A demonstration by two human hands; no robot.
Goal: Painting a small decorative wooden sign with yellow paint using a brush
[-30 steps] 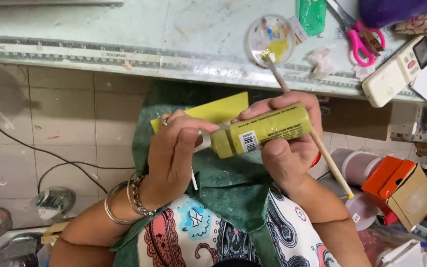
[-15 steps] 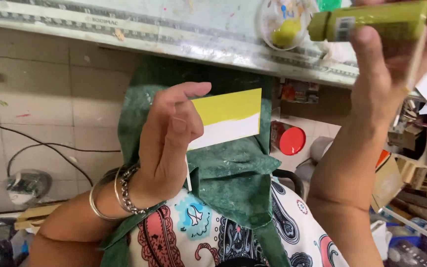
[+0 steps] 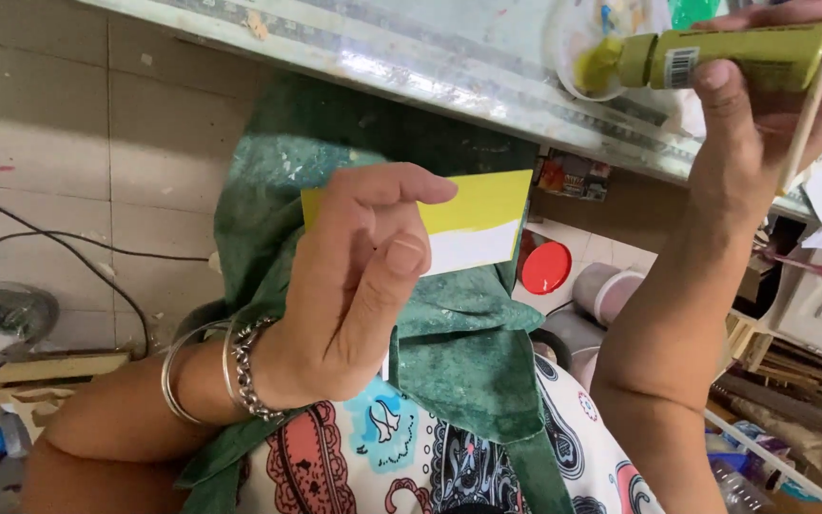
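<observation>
Olive-green paint tube (image 3: 734,59) is gripped in the right hand (image 3: 773,105), fingers wrapped fully around the body, thumb pressed on the near side just behind the barcode label. Tube is held roughly horizontal, nozzle pointed left. Nozzle tip is seen at the round clear palette dish (image 3: 594,48), where a blob of yellow-green paint (image 3: 597,69) sits; whether tip and blob touch cannot be told. A thin wooden stick (image 3: 804,124) is also clamped in the same hand, running down behind the thumb side.

Relative to the tube: dish is directly left of the nozzle, resting on the paint-marked table top (image 3: 411,57). Table edge runs below the tube, diagonally.

Left hand (image 3: 354,286) is well down-left of the tube, over the lap. A small card (image 3: 473,224) is held in it, top band painted yellow, lower band white. Card is pinched behind the curled fingers; index finger lies across its upper edge, thumb sits in front of the white band. Hand is half closed, not a fist. Bracelets (image 3: 211,376) are worn on that wrist.

Green apron (image 3: 449,333) is behind the card. Red lid (image 3: 545,267) is seen below the tube, under the table, right of the card.
</observation>
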